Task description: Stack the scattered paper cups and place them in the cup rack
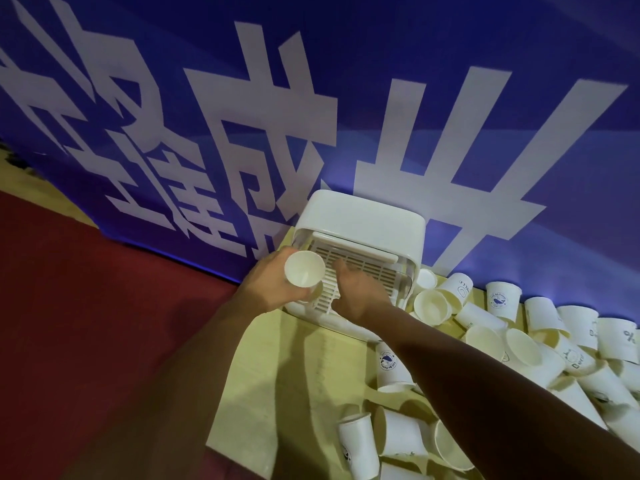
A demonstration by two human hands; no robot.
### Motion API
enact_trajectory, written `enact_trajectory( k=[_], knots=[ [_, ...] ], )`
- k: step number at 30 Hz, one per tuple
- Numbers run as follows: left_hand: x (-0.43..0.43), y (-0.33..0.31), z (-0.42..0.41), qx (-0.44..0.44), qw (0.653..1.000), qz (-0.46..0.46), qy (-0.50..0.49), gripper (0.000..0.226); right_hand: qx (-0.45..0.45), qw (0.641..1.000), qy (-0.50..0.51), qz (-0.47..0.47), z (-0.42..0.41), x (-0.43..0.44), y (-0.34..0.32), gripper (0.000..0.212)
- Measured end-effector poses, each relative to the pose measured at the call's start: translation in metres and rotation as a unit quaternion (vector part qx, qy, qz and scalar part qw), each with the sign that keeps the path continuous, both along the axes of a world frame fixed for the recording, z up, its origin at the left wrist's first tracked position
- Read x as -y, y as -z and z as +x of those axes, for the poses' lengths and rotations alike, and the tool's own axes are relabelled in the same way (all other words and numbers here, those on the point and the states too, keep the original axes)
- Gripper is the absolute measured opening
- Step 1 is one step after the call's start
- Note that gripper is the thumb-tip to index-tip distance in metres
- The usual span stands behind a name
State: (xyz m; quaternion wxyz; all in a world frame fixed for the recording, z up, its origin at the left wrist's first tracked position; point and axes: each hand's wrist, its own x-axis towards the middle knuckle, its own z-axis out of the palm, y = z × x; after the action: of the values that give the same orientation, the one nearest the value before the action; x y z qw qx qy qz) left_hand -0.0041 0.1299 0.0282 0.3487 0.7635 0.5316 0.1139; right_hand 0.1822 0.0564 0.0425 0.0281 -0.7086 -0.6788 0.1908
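Note:
A white cup rack (360,216) with a slotted tray (360,268) stands at the table's far edge against the banner. My left hand (273,285) holds a white paper cup (304,270) with its mouth facing me, just in front of the tray's left side. My right hand (360,296) rests on the slotted tray, fingers spread, holding nothing. Several loose paper cups (519,344) lie scattered to the right of the rack, and more paper cups (398,434) lie near the front.
A pale yellow table (294,375) carries everything. A blue banner (450,64) with large white characters rises directly behind the rack. Red floor (86,289) lies to the left of the table.

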Motion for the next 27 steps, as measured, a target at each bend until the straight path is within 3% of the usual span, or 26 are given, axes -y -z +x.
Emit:
enact_trajectory(
  k=[8,22,27],
  knots=[
    [0.001,0.024,0.006,-0.079,0.996,0.029,-0.034,0.082,0.025,0.999,0.002,-0.039,0.024,0.016,0.021,0.059],
    [0.002,0.035,0.010,-0.126,0.991,0.035,-0.016,0.093,0.017,0.997,0.037,-0.062,0.040,0.034,0.029,0.057],
    [0.014,0.026,0.011,-0.113,0.993,0.040,0.004,0.085,0.017,0.997,0.051,-0.055,0.049,0.050,0.025,0.053]
  ],
)
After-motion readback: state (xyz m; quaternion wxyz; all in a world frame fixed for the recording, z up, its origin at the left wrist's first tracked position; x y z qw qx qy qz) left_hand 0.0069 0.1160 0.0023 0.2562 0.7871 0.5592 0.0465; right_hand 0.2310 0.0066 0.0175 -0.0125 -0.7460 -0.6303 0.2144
